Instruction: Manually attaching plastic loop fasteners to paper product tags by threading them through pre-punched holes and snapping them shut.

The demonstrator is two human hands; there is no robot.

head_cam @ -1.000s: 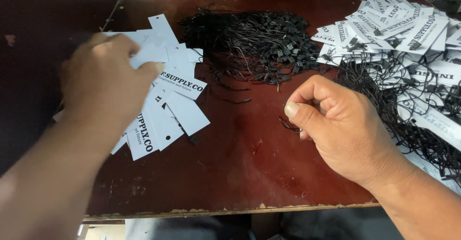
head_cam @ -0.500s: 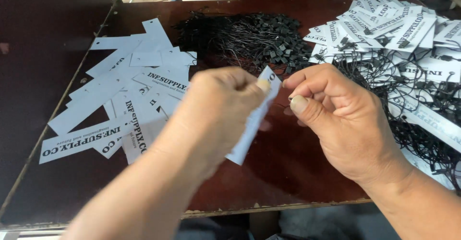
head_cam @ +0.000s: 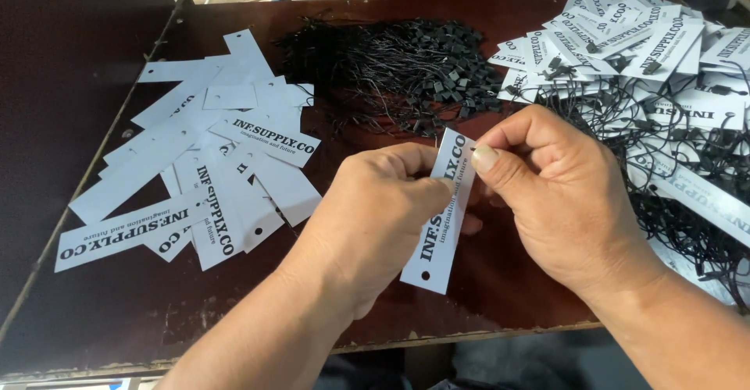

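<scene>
My left hand (head_cam: 375, 218) pinches a long white paper tag (head_cam: 439, 226) with black print, holding it upright and slightly tilted over the middle of the dark wooden table (head_cam: 156, 312). My right hand (head_cam: 558, 203) has thumb and forefinger closed at the tag's top end, where a thin black string seems to be pinched; it is too small to make out. A small punched hole shows at the tag's lower end. Both hands meet at the tag.
A loose spread of white tags (head_cam: 203, 179) lies at the left. A heap of black string fasteners (head_cam: 398, 70) sits at the back centre. Tags with strings attached (head_cam: 648, 54) pile at the right, reaching the table's right edge.
My left hand left the pile at the left with one tag and brought it to the centre. My right hand closed in on the tag's top end.
</scene>
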